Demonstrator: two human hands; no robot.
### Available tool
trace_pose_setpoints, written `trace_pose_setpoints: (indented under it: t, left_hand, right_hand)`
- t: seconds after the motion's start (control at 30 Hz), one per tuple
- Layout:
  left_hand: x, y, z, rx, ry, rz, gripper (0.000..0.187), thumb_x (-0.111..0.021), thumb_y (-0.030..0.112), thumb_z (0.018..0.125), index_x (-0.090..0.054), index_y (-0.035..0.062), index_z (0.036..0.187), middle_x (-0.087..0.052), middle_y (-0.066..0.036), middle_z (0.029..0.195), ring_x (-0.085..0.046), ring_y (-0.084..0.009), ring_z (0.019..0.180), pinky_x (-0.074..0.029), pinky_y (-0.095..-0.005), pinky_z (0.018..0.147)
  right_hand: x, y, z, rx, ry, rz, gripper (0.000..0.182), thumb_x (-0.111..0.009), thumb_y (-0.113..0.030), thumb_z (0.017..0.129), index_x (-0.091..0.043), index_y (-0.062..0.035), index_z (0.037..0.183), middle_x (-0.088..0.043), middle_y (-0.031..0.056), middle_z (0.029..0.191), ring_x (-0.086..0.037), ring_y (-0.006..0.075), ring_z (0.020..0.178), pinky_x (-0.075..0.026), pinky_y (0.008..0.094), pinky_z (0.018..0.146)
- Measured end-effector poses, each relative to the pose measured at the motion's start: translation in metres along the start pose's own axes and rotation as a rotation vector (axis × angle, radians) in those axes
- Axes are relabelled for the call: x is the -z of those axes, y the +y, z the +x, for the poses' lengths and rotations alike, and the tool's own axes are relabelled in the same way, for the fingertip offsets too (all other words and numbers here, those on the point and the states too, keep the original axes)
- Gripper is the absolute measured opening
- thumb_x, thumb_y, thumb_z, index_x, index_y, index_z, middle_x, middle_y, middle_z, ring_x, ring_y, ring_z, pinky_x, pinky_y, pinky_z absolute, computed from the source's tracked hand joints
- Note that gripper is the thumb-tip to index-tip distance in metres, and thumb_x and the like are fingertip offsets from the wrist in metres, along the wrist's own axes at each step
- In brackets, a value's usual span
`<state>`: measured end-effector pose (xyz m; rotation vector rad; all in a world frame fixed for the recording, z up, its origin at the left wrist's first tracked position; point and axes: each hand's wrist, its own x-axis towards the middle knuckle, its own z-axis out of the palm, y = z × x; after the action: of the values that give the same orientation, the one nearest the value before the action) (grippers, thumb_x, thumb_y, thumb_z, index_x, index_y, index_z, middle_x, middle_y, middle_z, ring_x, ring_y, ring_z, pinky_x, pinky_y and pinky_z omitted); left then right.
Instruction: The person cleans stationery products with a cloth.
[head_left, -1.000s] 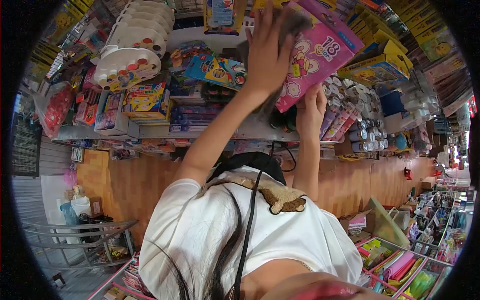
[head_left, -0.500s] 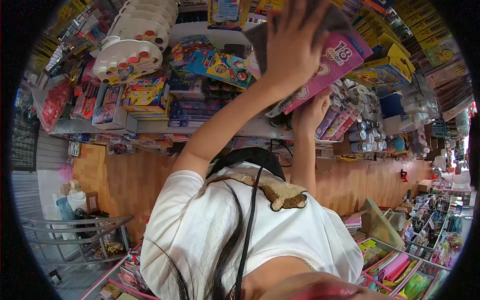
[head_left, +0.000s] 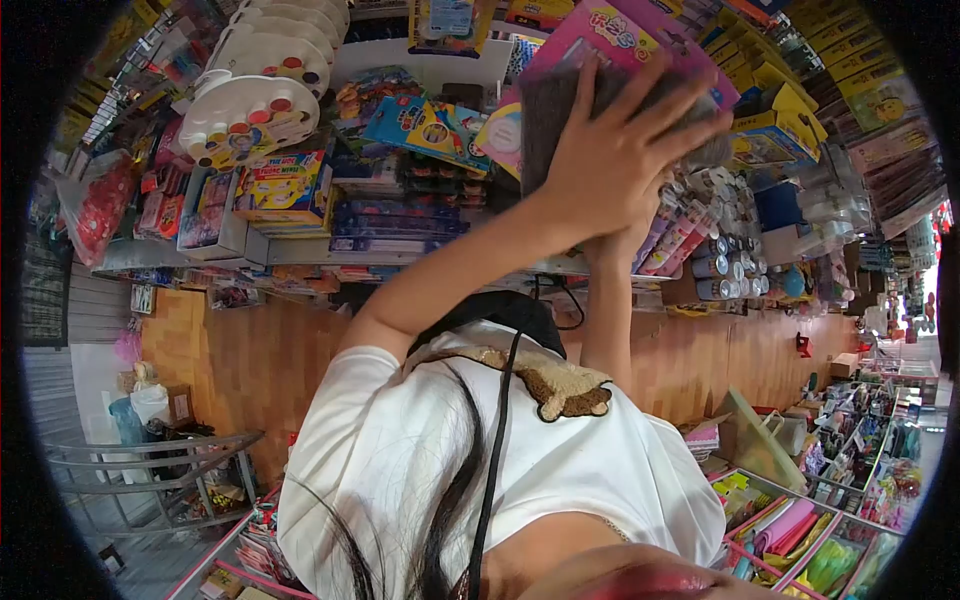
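I see a bright pink box (head_left: 600, 30) with yellow lettering under a dark grey cloth (head_left: 560, 110). White paint palettes (head_left: 250, 105) carry red, orange and blue dabs. My shirt (head_left: 560, 480) is white.
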<state>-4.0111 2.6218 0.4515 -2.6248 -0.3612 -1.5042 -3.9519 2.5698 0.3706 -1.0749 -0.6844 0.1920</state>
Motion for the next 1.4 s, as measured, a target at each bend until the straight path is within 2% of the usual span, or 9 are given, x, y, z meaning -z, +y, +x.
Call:
trace_pose_setpoints:
  t: [0.07, 0.13, 0.23, 0.33, 0.53, 0.87, 1.1, 1.23, 1.4]
  left_hand:
    - [0.003, -0.014, 0.015, 0.089, 0.130, -0.084, 0.050, -0.057, 0.023, 0.076, -0.044, 0.0248, 0.124, -0.034, -0.002, 0.134, -0.033, -0.0286, 0.122, -0.023, -0.0559, 0.096]
    - [0.014, -0.027, 0.030, 0.133, -0.061, 0.176, 0.047, -0.039, 0.026, 0.091, -0.027, 0.0169, 0.135, -0.018, -0.015, 0.140, -0.020, -0.0353, 0.127, -0.020, -0.0507, 0.101]
    - [0.003, -0.055, 0.018, 0.342, 0.026, -0.175, 0.052, -0.043, 0.033, 0.089, -0.026, 0.0121, 0.134, -0.020, -0.016, 0.139, -0.019, -0.0338, 0.128, -0.022, -0.0457, 0.101]
    - [-0.013, -0.061, -0.017, 0.566, 0.267, -0.677, 0.039, -0.054, 0.025, 0.082, -0.048, 0.0116, 0.118, -0.044, -0.011, 0.125, -0.045, -0.0300, 0.111, -0.034, -0.0401, 0.093]
    - [0.018, -0.051, -0.059, 0.918, -0.086, -1.245, 0.048, -0.055, 0.035, 0.084, -0.047, -0.0020, 0.113, -0.056, -0.010, 0.103, -0.051, -0.0161, 0.096, -0.038, -0.0276, 0.083]
    - [0.074, -0.017, -0.031, 0.777, 0.026, -1.404, 0.038, -0.053, 0.029, 0.086, -0.049, -0.0014, 0.109, -0.057, -0.002, 0.087, -0.051, -0.0086, 0.080, -0.041, -0.0236, 0.073]
    - [0.075, -0.028, -0.057, 0.661, -0.054, -0.975, 0.037, -0.051, 0.032, 0.086, -0.057, -0.0026, 0.096, -0.060, -0.012, 0.072, -0.056, -0.0150, 0.065, -0.042, -0.0263, 0.062]
    - [0.071, -0.047, -0.107, 0.856, -0.190, -0.676, 0.036, -0.053, 0.032, 0.084, -0.060, -0.0023, 0.092, -0.059, -0.015, 0.065, -0.060, -0.0231, 0.062, -0.044, -0.0311, 0.058]
    - [0.088, -0.069, -0.184, 1.213, 0.091, -0.683, 0.036, -0.053, 0.034, 0.085, -0.059, -0.0020, 0.085, -0.057, -0.003, 0.065, -0.054, -0.0115, 0.056, -0.043, -0.0278, 0.052]
  right_hand:
    - [-0.001, -0.010, -0.002, -0.174, -0.065, 0.339, 0.047, -0.038, -0.040, 0.091, -0.042, -0.0010, 0.117, -0.050, 0.0100, 0.113, -0.051, 0.0190, 0.101, -0.044, 0.0334, 0.083]
    - [0.001, -0.011, 0.000, -0.152, -0.049, 0.327, 0.047, -0.039, -0.042, 0.089, -0.044, -0.0011, 0.112, -0.052, 0.0093, 0.108, -0.053, 0.0187, 0.096, -0.045, 0.0336, 0.080]
    - [0.005, -0.007, -0.002, -0.110, -0.046, 0.302, 0.047, -0.040, -0.044, 0.088, -0.045, -0.0011, 0.107, -0.053, 0.0085, 0.103, -0.054, 0.0184, 0.091, -0.046, 0.0339, 0.077]
    - [0.007, -0.009, -0.002, -0.126, 0.018, 0.277, 0.047, -0.041, -0.045, 0.087, -0.046, -0.0013, 0.105, -0.053, 0.0079, 0.100, -0.054, 0.0183, 0.089, -0.047, 0.0344, 0.076]
    - [0.023, -0.023, 0.012, -0.200, 0.279, 0.201, 0.047, -0.044, -0.043, 0.087, -0.044, -0.0018, 0.110, -0.052, 0.0107, 0.105, -0.054, 0.0211, 0.094, -0.048, 0.0349, 0.079]
    - [0.024, -0.082, 0.012, -0.197, 0.331, 0.235, 0.046, -0.047, -0.039, 0.087, -0.046, -0.0003, 0.113, -0.050, 0.0104, 0.111, -0.053, 0.0194, 0.097, -0.045, 0.0332, 0.081]
    - [0.046, -0.042, -0.001, -0.186, 0.365, 0.319, 0.042, -0.038, -0.029, 0.091, -0.036, -0.0063, 0.126, -0.041, 0.0107, 0.123, -0.045, 0.0246, 0.109, -0.040, 0.0395, 0.091]
    - [0.037, -0.028, -0.027, -0.513, 0.324, 0.396, 0.042, -0.040, -0.029, 0.090, -0.038, -0.0007, 0.121, -0.048, 0.0105, 0.115, -0.050, 0.0234, 0.103, -0.043, 0.0379, 0.086]
    - [0.036, 0.007, -0.031, -0.639, -0.011, 0.247, 0.047, -0.042, -0.039, 0.089, -0.044, -0.0001, 0.116, -0.052, 0.0104, 0.109, -0.054, 0.0193, 0.095, -0.046, 0.0326, 0.080]
